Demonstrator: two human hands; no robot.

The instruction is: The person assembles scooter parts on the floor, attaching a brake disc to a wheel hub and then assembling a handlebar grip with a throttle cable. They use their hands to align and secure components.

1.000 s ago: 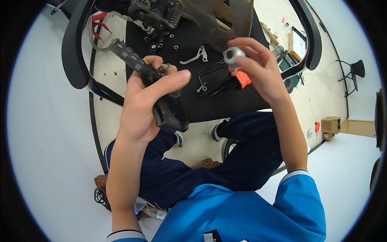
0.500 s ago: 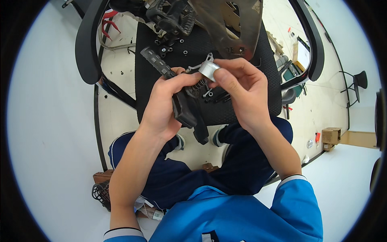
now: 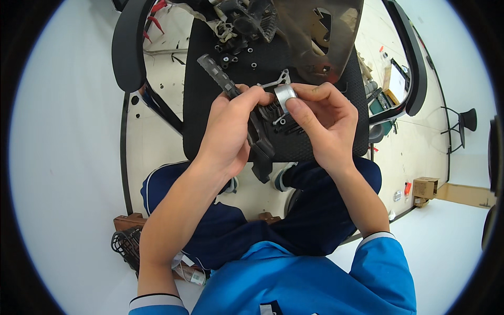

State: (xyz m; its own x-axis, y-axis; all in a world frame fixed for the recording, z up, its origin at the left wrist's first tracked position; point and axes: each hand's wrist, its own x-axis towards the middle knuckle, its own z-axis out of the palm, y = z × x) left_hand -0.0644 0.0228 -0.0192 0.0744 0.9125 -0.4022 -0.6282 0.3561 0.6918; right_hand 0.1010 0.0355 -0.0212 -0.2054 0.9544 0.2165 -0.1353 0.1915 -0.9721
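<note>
My left hand (image 3: 223,131) is closed around a long black part with a ribbed, grip-like end (image 3: 216,72). Its dark lower end sticks out below the palm and tilts down to the right. Between the thumb and fingers of my right hand (image 3: 334,128) is a short silver metal cylinder (image 3: 284,95), held against the left fingertips. A coil spring (image 3: 269,112) shows just beneath the left thumb. Behind the cylinder lies a thin silver lever with a cut-out end (image 3: 282,77). Where cylinder and black part may meet is hidden by my fingers.
Before me is a black chair seat (image 3: 202,126) bearing bolts, small nuts (image 3: 254,66) and dark mechanical parts (image 3: 244,23). A large bent metal plate (image 3: 336,52) stands at the back right. Chair armrests (image 3: 128,47) flank the seat. Tools and a cardboard box (image 3: 425,187) lie on the floor.
The view has shifted, so the seat and its parts appear farther right. The black part has turned a little in my left hand. Both hands keep their hold.
</note>
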